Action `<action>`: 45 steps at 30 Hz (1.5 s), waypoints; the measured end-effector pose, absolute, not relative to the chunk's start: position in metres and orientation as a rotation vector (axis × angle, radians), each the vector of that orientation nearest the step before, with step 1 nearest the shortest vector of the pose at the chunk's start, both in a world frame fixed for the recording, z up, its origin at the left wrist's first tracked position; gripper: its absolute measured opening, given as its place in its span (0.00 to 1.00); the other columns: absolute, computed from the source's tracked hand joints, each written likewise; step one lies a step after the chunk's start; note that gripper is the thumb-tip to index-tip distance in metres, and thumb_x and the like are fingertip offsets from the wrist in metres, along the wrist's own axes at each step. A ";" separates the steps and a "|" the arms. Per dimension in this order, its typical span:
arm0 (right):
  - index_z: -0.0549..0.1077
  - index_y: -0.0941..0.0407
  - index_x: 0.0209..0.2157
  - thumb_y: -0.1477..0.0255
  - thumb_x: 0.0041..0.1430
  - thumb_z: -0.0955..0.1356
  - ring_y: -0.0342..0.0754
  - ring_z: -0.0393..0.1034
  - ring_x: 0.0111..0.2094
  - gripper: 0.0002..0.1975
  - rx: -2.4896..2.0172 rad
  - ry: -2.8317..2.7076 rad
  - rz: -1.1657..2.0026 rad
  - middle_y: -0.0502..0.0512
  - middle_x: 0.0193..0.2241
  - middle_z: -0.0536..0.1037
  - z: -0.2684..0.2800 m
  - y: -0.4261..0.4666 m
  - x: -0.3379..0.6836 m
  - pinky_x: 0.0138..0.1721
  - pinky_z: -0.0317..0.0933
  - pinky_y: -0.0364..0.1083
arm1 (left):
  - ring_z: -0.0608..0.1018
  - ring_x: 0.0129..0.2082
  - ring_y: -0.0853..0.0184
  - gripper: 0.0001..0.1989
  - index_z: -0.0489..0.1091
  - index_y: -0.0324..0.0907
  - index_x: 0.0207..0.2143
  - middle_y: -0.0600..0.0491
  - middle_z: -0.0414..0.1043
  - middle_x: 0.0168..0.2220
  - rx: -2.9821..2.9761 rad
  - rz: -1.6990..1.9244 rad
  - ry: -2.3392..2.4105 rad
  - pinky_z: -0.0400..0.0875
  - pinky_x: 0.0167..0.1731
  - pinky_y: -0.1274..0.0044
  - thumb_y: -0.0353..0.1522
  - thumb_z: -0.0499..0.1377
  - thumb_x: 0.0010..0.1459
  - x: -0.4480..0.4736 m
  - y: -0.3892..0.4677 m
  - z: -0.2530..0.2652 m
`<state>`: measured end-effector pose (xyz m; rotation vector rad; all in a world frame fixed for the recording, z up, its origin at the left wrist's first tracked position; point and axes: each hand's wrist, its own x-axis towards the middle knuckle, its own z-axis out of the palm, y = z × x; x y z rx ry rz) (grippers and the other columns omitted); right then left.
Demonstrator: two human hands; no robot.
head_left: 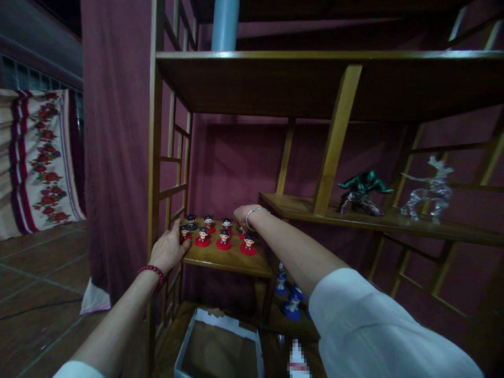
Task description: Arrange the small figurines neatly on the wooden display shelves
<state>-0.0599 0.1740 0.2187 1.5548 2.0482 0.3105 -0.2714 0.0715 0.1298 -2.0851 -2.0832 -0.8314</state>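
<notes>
- Eight or so small red-based figurines (223, 239) stand in rows on the low wooden shelf (236, 260), filling its left half from front edge to back.
- Left hand (170, 251) rests at the shelf's front-left corner, fingers curled against the nearest figurine (184, 232); whether it grips it, I cannot tell.
- Right hand (243, 215) hovers over the back-right figurines, fingers bent downward; any hold is hidden.
- Each figurine looks light, rigid and top-heavy, likely easy to tip; pinching the round base or the body seems the safest hold.
- Blue-based figurines (286, 294) sit on a lower shelf.
</notes>
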 end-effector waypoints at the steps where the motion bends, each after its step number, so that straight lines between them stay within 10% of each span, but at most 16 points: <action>1: 0.77 0.63 0.35 0.73 0.30 0.76 0.53 0.73 0.36 0.24 1.571 2.046 0.308 0.59 0.34 0.78 0.219 0.172 -0.061 0.37 0.66 0.47 | 0.74 0.44 0.58 0.32 0.46 0.35 0.60 0.39 0.71 0.45 -2.089 -0.828 -2.081 0.66 0.41 0.72 0.40 0.49 0.57 -0.271 0.071 0.130; 24: 0.73 0.53 0.45 0.64 0.50 0.68 0.53 0.70 0.44 0.19 1.533 2.555 0.501 0.57 0.44 0.76 0.261 0.095 -0.116 0.37 0.64 0.44 | 0.75 0.43 0.58 0.32 0.46 0.35 0.60 0.39 0.71 0.44 -2.087 -0.842 -2.056 0.66 0.40 0.72 0.40 0.49 0.56 -0.272 0.072 0.128; 45: 0.71 0.55 0.45 0.70 0.49 0.70 0.53 0.69 0.46 0.19 1.400 2.542 0.337 0.59 0.46 0.74 0.225 0.081 -0.147 0.40 0.64 0.44 | 0.74 0.45 0.58 0.32 0.45 0.36 0.60 0.39 0.71 0.45 -2.073 -0.824 -2.081 0.66 0.41 0.72 0.39 0.49 0.56 -0.271 0.070 0.131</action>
